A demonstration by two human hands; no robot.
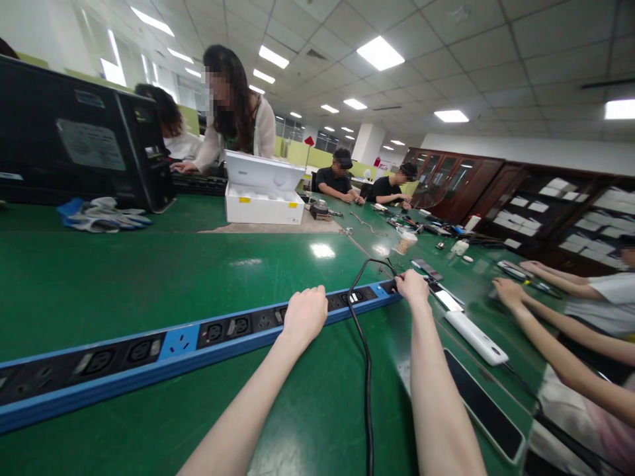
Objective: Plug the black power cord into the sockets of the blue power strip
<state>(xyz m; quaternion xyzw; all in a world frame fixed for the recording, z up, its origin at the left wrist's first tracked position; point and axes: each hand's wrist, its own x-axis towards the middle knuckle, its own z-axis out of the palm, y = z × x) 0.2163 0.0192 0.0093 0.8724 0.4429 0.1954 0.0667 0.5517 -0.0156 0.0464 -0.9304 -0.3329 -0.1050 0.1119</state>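
A long blue power strip (163, 347) with black sockets runs across the green table (149, 277). My left hand (303, 315) lies on top of the strip with its fingers curled over the far edge. My right hand (411, 289) is closed at the strip's right end, where a black cable (366, 357) arches up and runs back toward me between my forearms. The plug under the fingers is hidden.
A white power bank (476, 337) and a dark phone (483, 403) lie right of my right arm. Another person's arms (546, 330) reach in from the right. An open white box (262, 195), a black monitor (74, 135) and gloves (102, 215) sit further back, where several people work.
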